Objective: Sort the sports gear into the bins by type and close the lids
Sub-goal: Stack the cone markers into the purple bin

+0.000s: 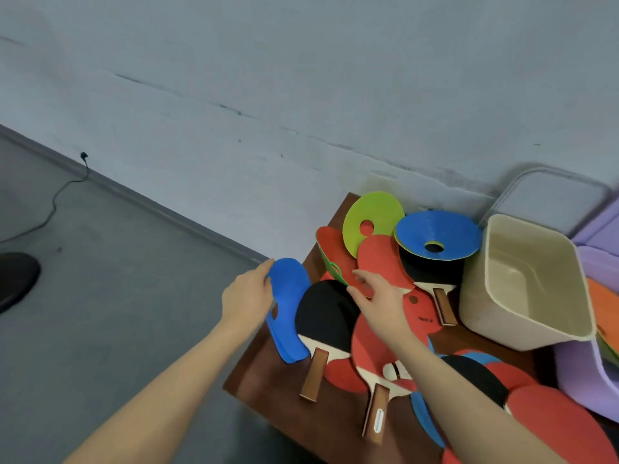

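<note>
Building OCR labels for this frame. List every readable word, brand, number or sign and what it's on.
No text here can be read for certain.
Red paddle face: a small dark printed mark near the beige bin, too small and blurred to read.
Paddle handle nearest the camera: a white oval tag, lettering not legible.
Cone discs, bins and wall: no markings visible.

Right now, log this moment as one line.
left hand: holds blue disc | right hand: open above paddles | beige bin: empty
</note>
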`<state>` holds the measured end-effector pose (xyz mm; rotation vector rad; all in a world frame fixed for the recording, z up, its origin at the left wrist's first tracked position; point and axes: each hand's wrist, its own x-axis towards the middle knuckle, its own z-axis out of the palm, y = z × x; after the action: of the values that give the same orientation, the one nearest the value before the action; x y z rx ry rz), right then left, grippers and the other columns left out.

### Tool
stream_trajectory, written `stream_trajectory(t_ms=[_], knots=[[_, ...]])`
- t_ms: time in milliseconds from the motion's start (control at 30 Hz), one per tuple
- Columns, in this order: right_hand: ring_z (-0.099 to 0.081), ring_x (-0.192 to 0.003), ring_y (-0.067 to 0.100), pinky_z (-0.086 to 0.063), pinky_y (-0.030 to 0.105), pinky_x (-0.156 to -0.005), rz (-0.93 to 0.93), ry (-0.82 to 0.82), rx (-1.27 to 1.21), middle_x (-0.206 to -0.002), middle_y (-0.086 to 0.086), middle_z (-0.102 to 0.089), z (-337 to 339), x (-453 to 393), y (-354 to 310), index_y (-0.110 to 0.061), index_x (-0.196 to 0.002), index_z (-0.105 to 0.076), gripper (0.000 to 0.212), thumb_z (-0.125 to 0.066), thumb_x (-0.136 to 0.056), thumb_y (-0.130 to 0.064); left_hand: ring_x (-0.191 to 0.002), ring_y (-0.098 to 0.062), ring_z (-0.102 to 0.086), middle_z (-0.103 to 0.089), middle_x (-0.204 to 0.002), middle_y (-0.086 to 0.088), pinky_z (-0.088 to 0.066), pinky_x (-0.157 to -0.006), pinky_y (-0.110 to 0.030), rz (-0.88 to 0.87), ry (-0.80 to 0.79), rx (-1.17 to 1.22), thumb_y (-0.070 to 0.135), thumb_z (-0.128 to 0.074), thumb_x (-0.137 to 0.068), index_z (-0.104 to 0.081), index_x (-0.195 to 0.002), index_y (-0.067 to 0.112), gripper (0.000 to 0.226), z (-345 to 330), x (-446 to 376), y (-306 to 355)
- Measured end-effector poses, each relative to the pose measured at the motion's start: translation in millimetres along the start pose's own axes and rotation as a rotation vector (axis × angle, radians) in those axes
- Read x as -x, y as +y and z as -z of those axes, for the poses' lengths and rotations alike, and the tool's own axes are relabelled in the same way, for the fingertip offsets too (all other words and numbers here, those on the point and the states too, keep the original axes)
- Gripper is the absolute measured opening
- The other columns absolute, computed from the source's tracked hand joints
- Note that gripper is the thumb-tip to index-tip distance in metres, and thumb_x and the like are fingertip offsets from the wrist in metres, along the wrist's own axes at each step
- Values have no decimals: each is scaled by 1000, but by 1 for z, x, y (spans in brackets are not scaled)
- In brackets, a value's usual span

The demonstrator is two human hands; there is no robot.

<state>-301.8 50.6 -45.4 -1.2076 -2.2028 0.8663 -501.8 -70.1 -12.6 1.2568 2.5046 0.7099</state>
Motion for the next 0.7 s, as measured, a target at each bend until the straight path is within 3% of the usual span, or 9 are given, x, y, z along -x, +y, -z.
stream_trajectory(t_ms=[100, 200, 300, 400, 500, 700], knots=[[-55, -112, 16, -31, 38, -97, -15, -34, 130, -120, -4, -62, -7, -17, -3, -22, -123, -57, 35, -59, -89, -31, -68, -15, -54, -56, -72, 6, -42, -58, -28, -25, -9, -11, 21, -36, -97, -46, -135, 29, 39, -3, -10, 0], [-58, -107, 15, -25, 33, -95, -57, -23, 156, -115, -6, -64, -16, -24, -9, -23, -123, -58, 34, -57, -91, -31, -65, -11, -50, -51, -69, 11, -36, -54, -25, -59, -50, -3, 21, -36, -97, -45, -135, 32, 41, -7, -21, -5], [-61, -96, 15, -22, 28, -87, -58, 1, 200, -103, -7, -68, -28, -29, -13, -24, -116, -63, 25, -54, -93, -27, -64, -11, -53, -56, -68, 9, -45, -57, -28, -78, -82, 29, 21, -38, -96, -46, -136, 31, 42, -6, -32, -14], [-64, -84, 24, -34, 35, -83, -53, 178, 221, -90, 1, -71, -39, -34, -16, -15, -99, -70, 17, -56, -90, -12, -66, -12, -57, -60, -69, 8, -52, -67, -34, -88, -116, 66, 22, -38, -95, -47, -135, 32, 42, -1, -47, -21], [-66, -76, 28, -48, 45, -78, -17, 365, 201, -86, 6, -72, -40, -34, -21, -8, -95, -72, 15, -62, -85, -4, -68, -16, -56, -57, -67, 7, -51, -71, -36, -132, -140, 93, 20, -38, -96, -47, -134, 29, 41, 7, -55, -23], [-65, -82, 24, -50, 46, -81, -44, 564, 50, -89, 5, -70, -36, -29, -39, -4, -103, -69, 19, -60, -87, -4, -79, -21, -61, -68, -85, -2, -52, -71, -39, -261, -204, 77, 19, -38, -96, -51, -130, 26, 38, 9, -74, -23]])
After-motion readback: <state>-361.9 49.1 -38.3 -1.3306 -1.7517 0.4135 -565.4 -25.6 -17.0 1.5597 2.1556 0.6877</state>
